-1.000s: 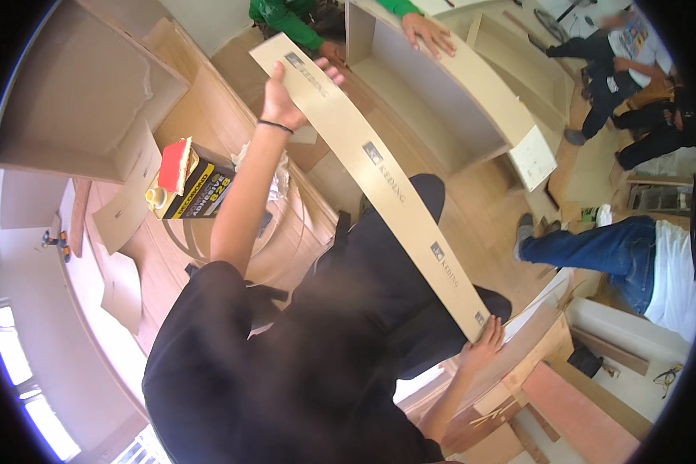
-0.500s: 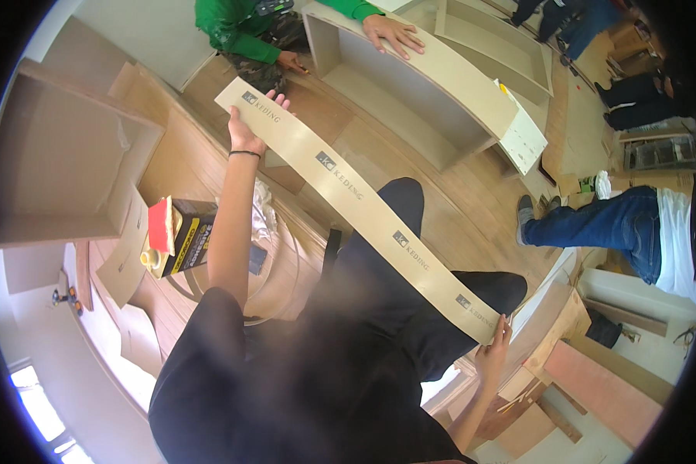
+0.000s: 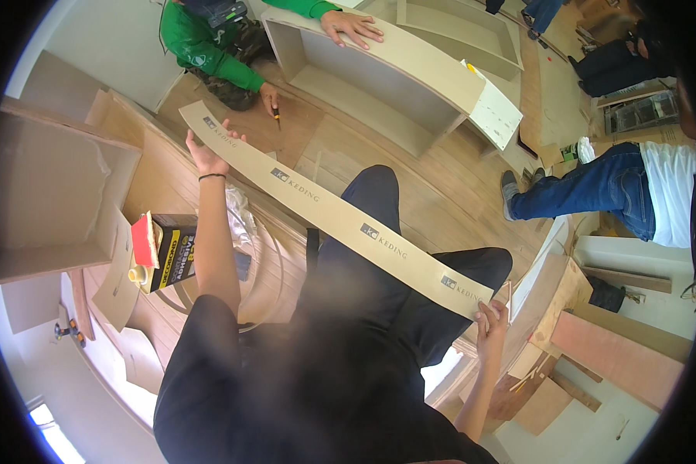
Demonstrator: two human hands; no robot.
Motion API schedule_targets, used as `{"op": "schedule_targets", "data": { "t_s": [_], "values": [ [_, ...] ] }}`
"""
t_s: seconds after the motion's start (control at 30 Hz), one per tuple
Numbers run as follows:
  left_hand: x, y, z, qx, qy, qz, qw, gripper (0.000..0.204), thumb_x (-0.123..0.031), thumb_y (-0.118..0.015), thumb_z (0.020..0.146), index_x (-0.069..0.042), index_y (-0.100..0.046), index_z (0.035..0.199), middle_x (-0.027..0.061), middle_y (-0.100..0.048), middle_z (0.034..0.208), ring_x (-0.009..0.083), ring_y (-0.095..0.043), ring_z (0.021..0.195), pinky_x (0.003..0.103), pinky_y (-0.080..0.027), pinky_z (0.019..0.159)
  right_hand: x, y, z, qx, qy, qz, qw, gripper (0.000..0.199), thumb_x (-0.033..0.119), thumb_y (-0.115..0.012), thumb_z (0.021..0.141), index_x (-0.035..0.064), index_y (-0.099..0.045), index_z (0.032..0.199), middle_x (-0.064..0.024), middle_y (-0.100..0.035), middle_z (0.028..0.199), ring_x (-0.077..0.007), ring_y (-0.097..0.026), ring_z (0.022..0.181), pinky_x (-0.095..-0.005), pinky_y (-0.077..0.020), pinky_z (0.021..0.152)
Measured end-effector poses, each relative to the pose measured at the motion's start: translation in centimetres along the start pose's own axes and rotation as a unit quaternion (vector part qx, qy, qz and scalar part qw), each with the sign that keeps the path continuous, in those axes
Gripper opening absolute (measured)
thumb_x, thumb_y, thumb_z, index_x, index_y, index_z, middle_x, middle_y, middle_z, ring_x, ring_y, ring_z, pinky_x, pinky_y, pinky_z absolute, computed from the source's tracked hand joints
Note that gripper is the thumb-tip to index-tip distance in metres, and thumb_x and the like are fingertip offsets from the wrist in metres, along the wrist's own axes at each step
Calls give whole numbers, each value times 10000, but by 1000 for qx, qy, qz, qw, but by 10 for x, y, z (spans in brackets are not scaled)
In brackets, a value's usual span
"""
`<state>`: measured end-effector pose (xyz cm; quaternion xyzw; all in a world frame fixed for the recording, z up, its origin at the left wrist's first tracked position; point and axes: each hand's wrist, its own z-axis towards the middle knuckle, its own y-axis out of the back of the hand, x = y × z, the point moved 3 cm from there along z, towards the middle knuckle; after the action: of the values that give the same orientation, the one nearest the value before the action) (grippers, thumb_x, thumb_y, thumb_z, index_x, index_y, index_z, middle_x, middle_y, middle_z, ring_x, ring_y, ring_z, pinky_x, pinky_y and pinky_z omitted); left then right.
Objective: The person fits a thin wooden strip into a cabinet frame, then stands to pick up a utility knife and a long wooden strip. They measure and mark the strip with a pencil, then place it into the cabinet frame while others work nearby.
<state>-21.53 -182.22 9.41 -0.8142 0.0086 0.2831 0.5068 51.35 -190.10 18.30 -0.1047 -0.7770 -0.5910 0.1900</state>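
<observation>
A long, thin beige laminate strip (image 3: 332,213) with repeated dark printed marks stretches slantwise above my lap, bowing slightly. My left hand (image 3: 208,152) grips its far left end, thumb at the edge and fingertips showing past the other side. At the near right end, my right hand (image 3: 490,323) pinches the strip between thumb and fingers. Beside my left forearm stands a black and yellow adhesive can (image 3: 170,251) with a cream cap and a red scraper-like piece on it.
Across from me, a person in a green sleeve (image 3: 213,62) rests one hand on a beige cabinet box (image 3: 410,66) and holds a screwdriver (image 3: 277,116) in the other. An open box (image 3: 58,193) stands at left. A person in jeans (image 3: 588,185) is at right, near wooden boards (image 3: 622,356).
The strip's left end has swung left and slightly down with my left hand, and the strip lies flatter across. My view has shifted; the co-worker's screwdriver shows more clearly.
</observation>
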Motion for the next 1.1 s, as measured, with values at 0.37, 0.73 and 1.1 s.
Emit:
{"op": "schedule_targets", "data": {
  "t_s": [0.37,0.73,1.1],
  "values": [
    [-23,-7,-9,29,-58,43,997,621,-653,-593,874,-38,-508,840,115,-572,832,251,-560,784,417,-509,816,-13,-5,6,-37,99,-19,994,414,191,-810,747,31,-587,1057,-154,-524,1413,-382,-423,1359,-480,-337,1113],
    [-28,11,-2,-22,-107,158,981,441,-155,-574,977,15,-444,1363,172,-601,1292,323,-591,1177,432,-453,1059,-66,-24,13,-136,-145,608,769,221,216,-612,984,42,-552,1107,-62,-646,1047,-109,-629,952,-224,-500,768],
    [-25,25,-24,-160,-264,290,906,419,41,-593,918,5,-458,1312,172,-598,1246,323,-622,1118,416,-547,937,-35,-40,12,-133,-99,442,882,413,138,-652,948,3,-527,1317,-105,-629,1163,-158,-604,1017,-275,-506,855]
  ]
}}
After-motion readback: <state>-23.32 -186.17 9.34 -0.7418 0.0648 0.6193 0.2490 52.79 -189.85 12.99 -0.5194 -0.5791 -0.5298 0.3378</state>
